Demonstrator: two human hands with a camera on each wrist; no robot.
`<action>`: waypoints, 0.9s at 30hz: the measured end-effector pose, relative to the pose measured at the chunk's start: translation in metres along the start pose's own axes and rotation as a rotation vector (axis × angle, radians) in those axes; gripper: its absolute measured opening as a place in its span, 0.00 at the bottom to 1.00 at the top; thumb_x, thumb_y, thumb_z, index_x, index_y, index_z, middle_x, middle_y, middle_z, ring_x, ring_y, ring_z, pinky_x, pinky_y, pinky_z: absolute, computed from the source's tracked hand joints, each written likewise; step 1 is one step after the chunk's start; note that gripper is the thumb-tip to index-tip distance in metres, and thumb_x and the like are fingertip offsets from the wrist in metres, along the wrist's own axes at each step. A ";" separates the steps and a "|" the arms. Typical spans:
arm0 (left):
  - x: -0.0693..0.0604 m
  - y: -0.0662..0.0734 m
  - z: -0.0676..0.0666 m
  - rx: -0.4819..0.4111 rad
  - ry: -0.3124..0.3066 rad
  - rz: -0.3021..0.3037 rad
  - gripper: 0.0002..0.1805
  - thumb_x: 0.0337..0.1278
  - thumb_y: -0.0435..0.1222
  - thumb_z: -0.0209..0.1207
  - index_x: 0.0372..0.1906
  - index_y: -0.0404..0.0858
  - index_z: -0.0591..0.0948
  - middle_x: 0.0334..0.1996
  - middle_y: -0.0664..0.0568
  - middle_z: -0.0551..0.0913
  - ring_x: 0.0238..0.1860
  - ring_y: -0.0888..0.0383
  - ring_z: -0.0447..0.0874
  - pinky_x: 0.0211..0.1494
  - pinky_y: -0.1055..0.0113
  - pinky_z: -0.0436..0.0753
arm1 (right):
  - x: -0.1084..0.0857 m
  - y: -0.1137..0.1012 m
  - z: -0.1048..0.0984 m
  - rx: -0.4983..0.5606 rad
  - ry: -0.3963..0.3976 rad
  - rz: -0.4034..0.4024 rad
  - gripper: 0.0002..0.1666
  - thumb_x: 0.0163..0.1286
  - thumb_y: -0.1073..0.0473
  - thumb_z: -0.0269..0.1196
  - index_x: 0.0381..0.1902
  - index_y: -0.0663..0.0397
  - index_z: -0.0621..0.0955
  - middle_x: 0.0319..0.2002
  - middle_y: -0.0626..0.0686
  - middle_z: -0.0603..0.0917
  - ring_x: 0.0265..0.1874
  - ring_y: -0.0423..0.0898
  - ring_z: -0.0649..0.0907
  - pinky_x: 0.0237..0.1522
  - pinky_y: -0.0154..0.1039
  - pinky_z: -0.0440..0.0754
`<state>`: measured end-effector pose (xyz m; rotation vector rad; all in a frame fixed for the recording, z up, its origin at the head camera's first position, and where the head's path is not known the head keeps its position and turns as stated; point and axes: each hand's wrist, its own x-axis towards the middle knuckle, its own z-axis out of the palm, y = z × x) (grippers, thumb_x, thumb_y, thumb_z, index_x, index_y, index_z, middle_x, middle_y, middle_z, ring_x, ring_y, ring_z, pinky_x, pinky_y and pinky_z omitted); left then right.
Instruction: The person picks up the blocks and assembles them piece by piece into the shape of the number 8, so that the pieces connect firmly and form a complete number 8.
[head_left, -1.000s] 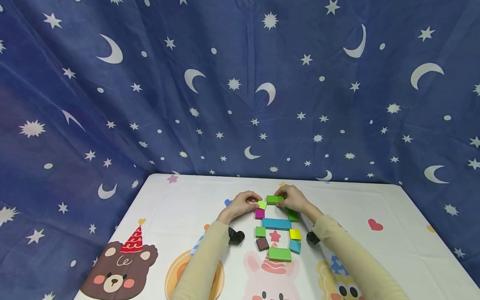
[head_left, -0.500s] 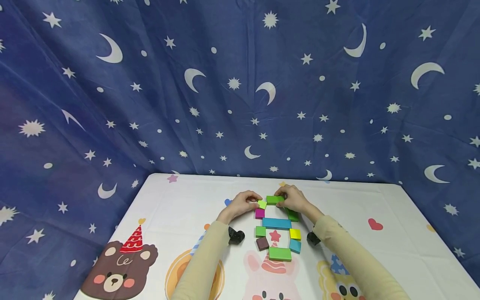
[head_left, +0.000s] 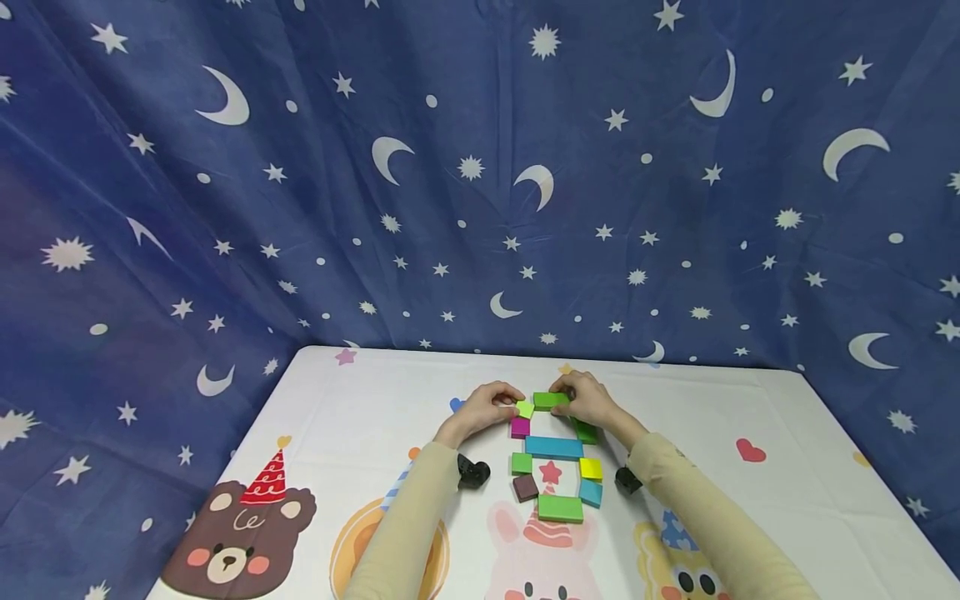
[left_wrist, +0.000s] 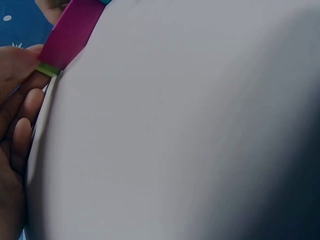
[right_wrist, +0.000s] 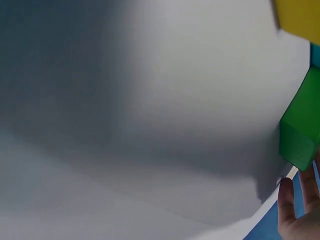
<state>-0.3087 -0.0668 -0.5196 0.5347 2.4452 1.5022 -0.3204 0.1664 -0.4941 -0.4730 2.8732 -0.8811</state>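
My left hand (head_left: 483,407) pinches a lime-green block (head_left: 525,409) at the upper left of a figure-eight outline of blocks. The block's edge also shows in the left wrist view, against a magenta block (left_wrist: 75,32). At the outline's top, my right hand (head_left: 588,400) holds the right end of a long green block (head_left: 548,402); the fingers cover that end. Below this hand lies another green block (head_left: 586,432), partly hidden. A long blue block (head_left: 553,448) crosses the middle.
The lower loop has a small green block (head_left: 521,464), a brown block (head_left: 526,487), a long green block (head_left: 560,509), a yellow block (head_left: 591,469) and a small blue block (head_left: 591,493). They lie on a printed white tablecloth (head_left: 750,500); a blue starry curtain (head_left: 420,208) stands behind.
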 end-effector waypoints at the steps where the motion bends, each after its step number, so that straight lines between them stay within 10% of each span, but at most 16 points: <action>1: -0.002 0.005 -0.001 -0.004 -0.006 0.004 0.14 0.57 0.32 0.61 0.49 0.38 0.82 0.45 0.44 0.81 0.42 0.59 0.75 0.49 0.69 0.74 | 0.000 0.001 0.000 0.012 0.002 -0.004 0.15 0.58 0.57 0.69 0.44 0.54 0.83 0.35 0.51 0.82 0.37 0.46 0.71 0.41 0.39 0.65; 7: -0.007 0.015 -0.003 -0.035 -0.027 0.028 0.15 0.59 0.30 0.59 0.51 0.31 0.80 0.46 0.35 0.79 0.43 0.53 0.75 0.46 0.72 0.73 | -0.005 0.004 -0.007 0.106 0.015 -0.002 0.17 0.72 0.53 0.56 0.49 0.59 0.82 0.42 0.56 0.83 0.41 0.48 0.78 0.49 0.46 0.76; 16: -0.001 -0.005 -0.002 -0.024 0.037 0.070 0.13 0.61 0.37 0.58 0.49 0.39 0.83 0.42 0.48 0.84 0.40 0.61 0.78 0.48 0.68 0.77 | -0.020 0.002 -0.024 0.128 0.056 0.024 0.20 0.74 0.51 0.53 0.52 0.60 0.81 0.50 0.59 0.82 0.49 0.54 0.77 0.51 0.50 0.76; 27: -0.018 0.000 -0.010 0.004 0.128 -0.046 0.19 0.68 0.41 0.52 0.59 0.38 0.77 0.53 0.44 0.82 0.55 0.49 0.80 0.58 0.56 0.77 | -0.053 -0.004 -0.037 0.166 0.199 -0.060 0.14 0.69 0.61 0.59 0.50 0.59 0.82 0.49 0.59 0.83 0.53 0.58 0.77 0.56 0.60 0.72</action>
